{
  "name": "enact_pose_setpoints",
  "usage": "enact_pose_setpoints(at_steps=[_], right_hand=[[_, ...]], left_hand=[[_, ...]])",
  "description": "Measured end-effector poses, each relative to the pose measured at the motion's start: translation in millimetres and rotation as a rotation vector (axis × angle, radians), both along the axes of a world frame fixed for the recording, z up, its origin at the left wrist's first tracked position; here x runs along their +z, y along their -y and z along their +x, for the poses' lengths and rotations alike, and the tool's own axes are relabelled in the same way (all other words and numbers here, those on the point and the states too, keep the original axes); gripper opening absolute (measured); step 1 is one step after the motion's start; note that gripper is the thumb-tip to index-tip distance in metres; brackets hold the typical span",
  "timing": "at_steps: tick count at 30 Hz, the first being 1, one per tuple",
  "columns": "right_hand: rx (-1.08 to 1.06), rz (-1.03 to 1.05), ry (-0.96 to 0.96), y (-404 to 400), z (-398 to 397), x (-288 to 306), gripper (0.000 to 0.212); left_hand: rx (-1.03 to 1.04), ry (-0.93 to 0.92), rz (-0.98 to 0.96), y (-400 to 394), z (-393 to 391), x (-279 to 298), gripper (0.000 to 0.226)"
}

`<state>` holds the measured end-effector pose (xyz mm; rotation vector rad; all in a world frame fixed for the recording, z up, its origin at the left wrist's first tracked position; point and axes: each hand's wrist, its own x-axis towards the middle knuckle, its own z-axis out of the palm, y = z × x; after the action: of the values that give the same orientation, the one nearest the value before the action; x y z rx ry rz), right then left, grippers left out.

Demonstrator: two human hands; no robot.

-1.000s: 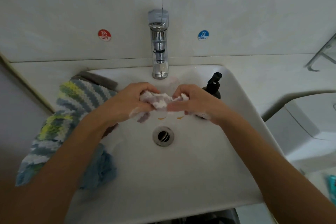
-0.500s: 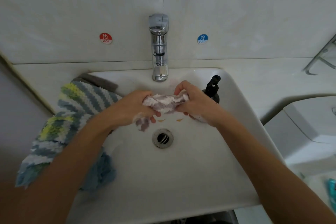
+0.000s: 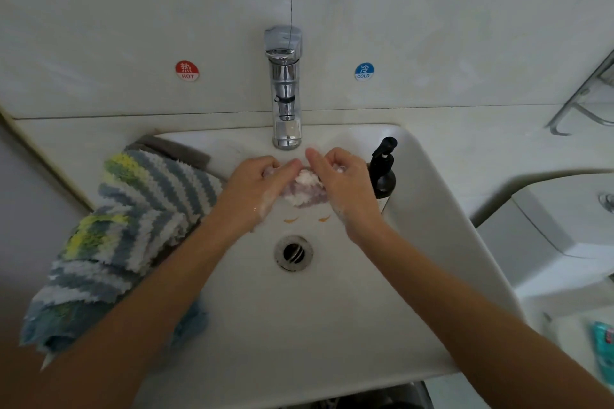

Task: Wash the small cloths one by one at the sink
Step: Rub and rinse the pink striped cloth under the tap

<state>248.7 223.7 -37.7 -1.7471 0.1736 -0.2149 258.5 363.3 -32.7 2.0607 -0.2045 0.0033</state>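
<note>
The fingers of the left hand (image 3: pixel 257 188) are curled around one end of a small pale lilac-and-white fluffy cloth (image 3: pixel 304 191), and the fingers of the right hand (image 3: pixel 339 181) are curled around the other end. The two hands are close together, thumbs nearly touching above the cloth. White soap foam sits on the cloth and on the skin of both hands and wrists. The cloth is bunched between the palms, held above the back part of the white ceramic sink basin (image 3: pixel 332 309), just below the spout of the chrome tap (image 3: pixel 285 93). I cannot see water running from the tap.

In front of the hands, lower in the basin, is the round metal drain (image 3: pixel 293 253). Just beside the right hand stands a dark pump bottle (image 3: pixel 382 173) on the basin's right side. On the left rim lies a pile of striped cloths in grey, white, yellow and blue (image 3: pixel 133 229), under the left forearm. On the wall are a red round HOT sticker (image 3: pixel 187 70) and a blue round COLD sticker (image 3: pixel 364 71).
</note>
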Motion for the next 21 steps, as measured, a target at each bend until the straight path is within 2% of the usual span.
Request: enact_pose_setpoints(at_steps=[2, 6, 9, 12, 16, 19, 21], right_hand=[[-0.081, 0.075, 0.01, -9, 0, -1, 0.046], [-0.084, 0.2, -0.007, -30, -11, -3, 0.047], [-0.137, 0.27, -0.02, -31, -9, 0, 0.048], [-0.218, 0.306, -0.054, -29, -4, 4, 0.044], [-0.095, 0.234, -0.086, -46, -29, -5, 0.037], [-0.058, 0.176, -0.09, -38, -17, -5, 0.037], [-0.115, 0.174, -0.081, -26, -5, 0, 0.042]], left_hand=[[0.104, 0.09, -0.088, 15, -8, -8, 0.041], [0.286, 0.035, -0.281, 29, -7, -16, 0.042], [0.246, 0.092, -0.35, 39, -27, -17, 0.045], [0.205, 0.129, -0.366, 45, -40, -17, 0.043], [0.312, 0.073, -0.44, 31, -13, -25, 0.044], [0.262, 0.152, -0.334, 36, -32, -29, 0.043], [0.224, 0.223, -0.301, 47, -46, -24, 0.043]])
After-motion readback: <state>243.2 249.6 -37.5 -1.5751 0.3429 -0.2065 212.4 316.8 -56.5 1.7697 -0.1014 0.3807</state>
